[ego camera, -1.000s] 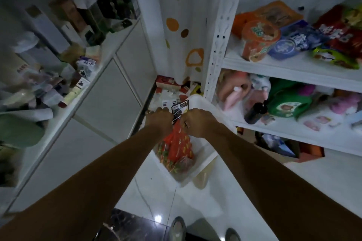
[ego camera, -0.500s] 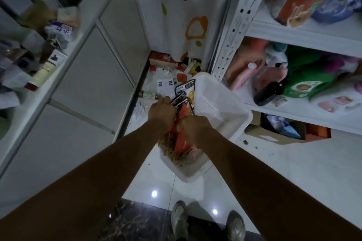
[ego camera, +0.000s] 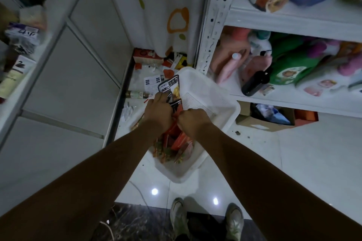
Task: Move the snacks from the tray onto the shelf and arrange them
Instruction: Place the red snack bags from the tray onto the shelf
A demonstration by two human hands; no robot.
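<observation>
A: Where are the snack packets [ego camera: 177,140]?

B: In the white plastic tray [ego camera: 217,103], down on the pale floor [ego camera: 293,158], just beside the upright of the shelf [ego camera: 290,24]. They are heaped in the near half of the tray. The far half shows bare mesh bottom.

A: What do they look like?

B: Mostly red and orange wrappers, with some green and speckled print at the near end. The black-labelled packets [ego camera: 170,88] stand taller, with white print and a patch of yellow.

A: And the hands?

B: Both are in the tray, side by side. The left hand [ego camera: 159,112] has its fingers curled round the black-labelled packets. The right hand [ego camera: 193,122] is clenched on a red wrapper at the top of the heap.

A: Around that?

B: The lower board of the shelf holds pink and green bags and a black bottle [ego camera: 254,82] lying down. A cardboard box [ego camera: 264,123] sits under it. A spotted curtain [ego camera: 166,6] hangs behind the tray, and the person's shoes [ego camera: 177,215] show at the bottom edge.
</observation>
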